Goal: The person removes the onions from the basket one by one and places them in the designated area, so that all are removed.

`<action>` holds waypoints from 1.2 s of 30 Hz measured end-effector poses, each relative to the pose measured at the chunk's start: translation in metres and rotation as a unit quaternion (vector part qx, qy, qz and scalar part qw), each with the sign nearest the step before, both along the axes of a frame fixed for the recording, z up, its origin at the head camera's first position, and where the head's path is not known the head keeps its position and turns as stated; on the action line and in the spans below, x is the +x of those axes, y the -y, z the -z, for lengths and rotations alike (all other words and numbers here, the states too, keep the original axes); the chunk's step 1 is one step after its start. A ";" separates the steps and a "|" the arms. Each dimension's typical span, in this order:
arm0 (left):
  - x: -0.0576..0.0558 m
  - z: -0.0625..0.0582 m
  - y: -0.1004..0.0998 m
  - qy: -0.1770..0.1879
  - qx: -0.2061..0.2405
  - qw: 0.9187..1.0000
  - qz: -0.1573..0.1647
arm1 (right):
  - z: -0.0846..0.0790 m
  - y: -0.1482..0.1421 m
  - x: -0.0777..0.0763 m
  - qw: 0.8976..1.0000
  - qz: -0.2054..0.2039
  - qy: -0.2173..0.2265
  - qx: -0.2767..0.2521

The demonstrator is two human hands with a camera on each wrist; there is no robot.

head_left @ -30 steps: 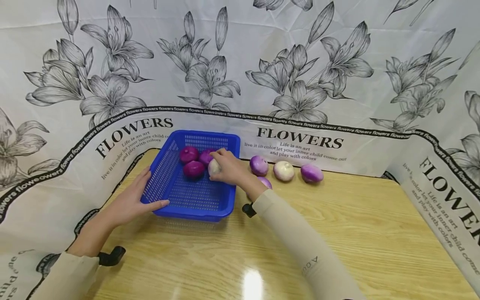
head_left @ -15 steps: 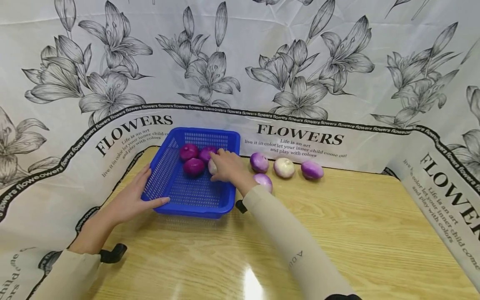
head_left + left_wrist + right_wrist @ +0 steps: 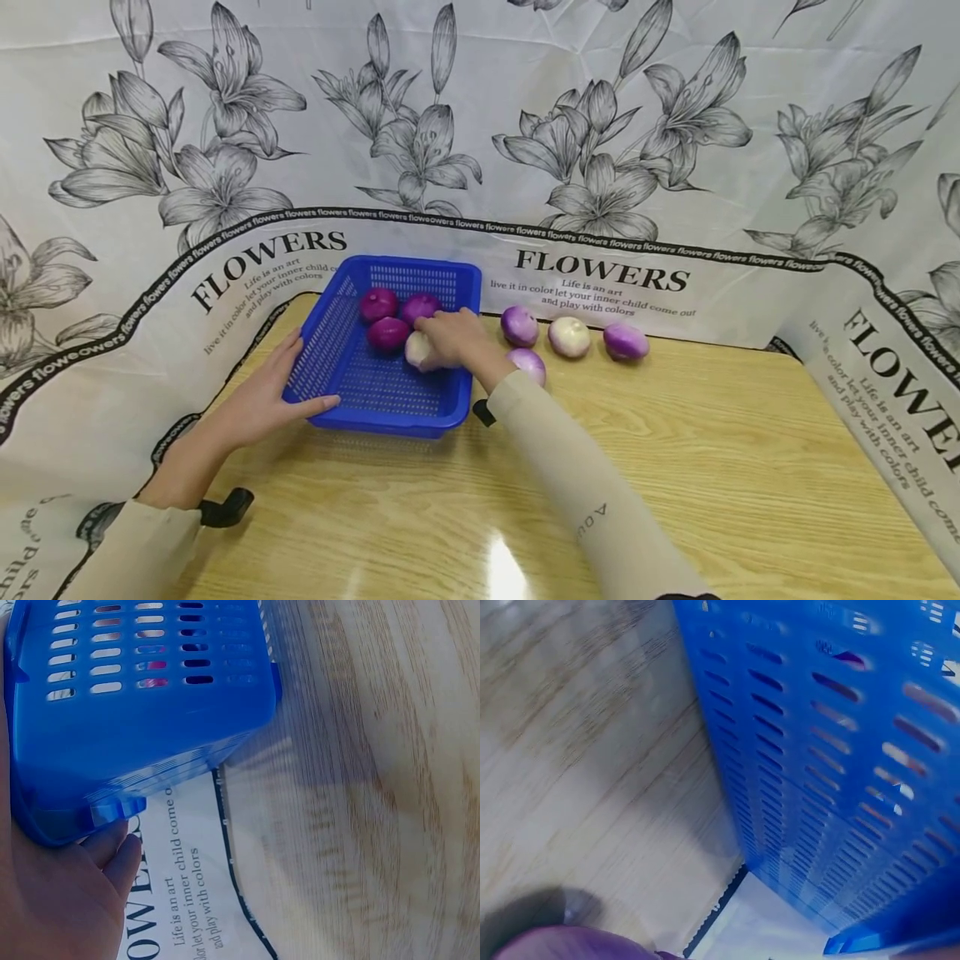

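A blue slotted plastic basket (image 3: 390, 423) stands on the table at centre-left. My left hand (image 3: 258, 408) grips its left side, thumb over the near rim and fingers outside; in the left wrist view, fingers (image 3: 112, 851) curl under the rim. Inside the basket, my right hand (image 3: 455, 340) holds a whitish onion (image 3: 417, 352), partly hidden by the hand. Beside it lie dark purple onions: one at the back left (image 3: 378, 306), another onion (image 3: 421, 309) at the back and a third onion (image 3: 388, 335) in front. The right wrist view shows the basket's outer wall (image 3: 795, 772) but not the hand's grip.
Right of the basket, on the wooden table (image 3: 675, 467), are a purple-and-white onion (image 3: 527, 364), a purple onion (image 3: 519, 326), a whitish onion (image 3: 569, 337) and another purple onion (image 3: 626, 342). A flower-printed cloth (image 3: 600, 287) walls the back and sides.
My right hand, with the whitish onion, has shifted slightly toward me and left inside the basket, uncovering more of the purple onion behind. The left hand stays on the basket.
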State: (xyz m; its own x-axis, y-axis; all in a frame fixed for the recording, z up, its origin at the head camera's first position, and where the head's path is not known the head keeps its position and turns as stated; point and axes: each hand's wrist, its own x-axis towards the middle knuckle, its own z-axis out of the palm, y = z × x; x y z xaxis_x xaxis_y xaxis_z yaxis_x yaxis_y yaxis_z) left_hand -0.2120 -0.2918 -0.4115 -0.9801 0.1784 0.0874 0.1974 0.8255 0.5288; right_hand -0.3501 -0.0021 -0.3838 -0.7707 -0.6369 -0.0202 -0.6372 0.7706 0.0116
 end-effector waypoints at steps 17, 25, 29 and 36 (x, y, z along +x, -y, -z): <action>0.005 0.001 0.000 -0.004 0.003 1.000 0.001 | -0.023 -0.036 0.029 0.959 -0.078 0.076 -0.263; 0.006 0.000 -0.001 -0.004 0.006 1.000 0.001 | -0.030 -0.062 0.042 0.946 -0.072 0.071 -0.309; 0.005 0.000 -0.002 -0.004 0.002 1.000 0.002 | -0.030 -0.077 0.046 0.946 -0.058 0.072 -0.311; 0.003 -0.002 -0.003 -0.008 0.001 1.000 0.003 | -0.036 -0.109 0.054 0.951 -0.054 0.056 -0.298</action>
State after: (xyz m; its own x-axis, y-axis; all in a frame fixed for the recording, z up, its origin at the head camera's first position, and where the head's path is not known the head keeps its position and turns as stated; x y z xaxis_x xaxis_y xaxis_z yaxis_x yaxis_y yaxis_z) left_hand -0.2088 -0.2888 -0.4094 -0.9774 0.1847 0.1030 0.2112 0.8234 0.5267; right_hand -0.2961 0.1065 -0.3475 -0.7136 -0.6369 0.2917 -0.6854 0.5486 -0.4789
